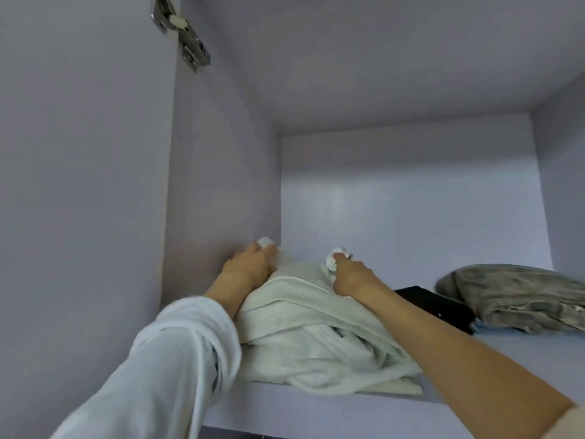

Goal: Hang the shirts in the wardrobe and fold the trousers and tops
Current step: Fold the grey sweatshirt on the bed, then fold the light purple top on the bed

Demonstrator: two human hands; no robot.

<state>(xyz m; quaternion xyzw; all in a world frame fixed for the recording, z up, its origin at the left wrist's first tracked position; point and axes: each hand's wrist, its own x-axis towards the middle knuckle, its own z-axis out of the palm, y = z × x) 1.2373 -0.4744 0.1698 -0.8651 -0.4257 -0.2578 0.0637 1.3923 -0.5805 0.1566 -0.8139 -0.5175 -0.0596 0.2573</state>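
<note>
A high wardrobe shelf (pixel 522 346) is seen from below, inside a pale lilac compartment. At the far left, an open door (pixel 82 153) is shown, with a metal hinge (pixel 180 33) fixed near its top.

A sleeved left arm is reached up along the left wall of the compartment. The left hand (pixel 250 264) is laid on the far left end of a pale folded garment (pixel 316 340), with its fingers curled over the cloth and a white bit pinched at the tips. The garment is set on the left part of the shelf, close to the left wall, and its near side is let hang slightly over the front edge. Its folds are loose and bunched near the front.

The right hand (pixel 348 274) is placed on the far right end of the same garment, apart from the left, its fingers likewise closed on a small white bit of the cloth. Whether the piece is a top or trousers cannot be told.

Further right, a black folded item (pixel 443 308) is laid just beside the pale one, and a grey garment (pixel 519 299) is piled over its right part, toward the right wall.

By the look of it, some folding has been done and the stowing is under way: the pale piece is judged not yet fully seated on the shelf. No hanging rail or shirts are shown, so the progress of that part cannot be told.
</note>
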